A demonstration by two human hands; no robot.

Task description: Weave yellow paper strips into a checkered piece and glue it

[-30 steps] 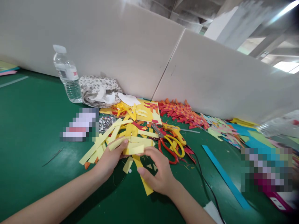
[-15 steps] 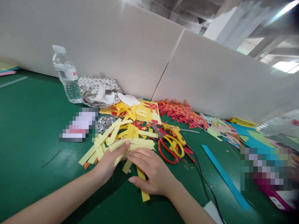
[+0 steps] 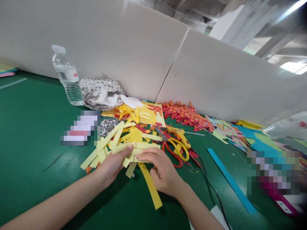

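Between my hands is a small weave of pale yellow paper strips [image 3: 147, 146]. My left hand [image 3: 111, 164] pinches its left part, thumb on top and the other fingers mostly hidden underneath. At the right part, my right hand [image 3: 165, 171] lays its fingers along the strips, with the thumb bent in below. A darker yellow strip [image 3: 151, 188] hangs down from the weave toward me. Loose pale strips [image 3: 102, 148] lie in a heap behind my left hand. Scissors [image 3: 182, 149] with red and yellow handles rest just beyond my right hand, beside a yellow glue gun [image 3: 183, 139].
A water bottle [image 3: 68, 80] and a patterned cloth bag [image 3: 100, 86] stand by the partition. Googly eyes [image 3: 108, 127] lie near a blurred phone [image 3: 81, 127]. Red-orange woven paper fish [image 3: 187, 115] are piled behind. A black cord [image 3: 208, 179] and blue strip [image 3: 230, 179] lie right.
My right hand has shifted slightly right and its thumb has curled in. The weave's right part now lies flatter, and the hanging yellow strip has swung to the right.
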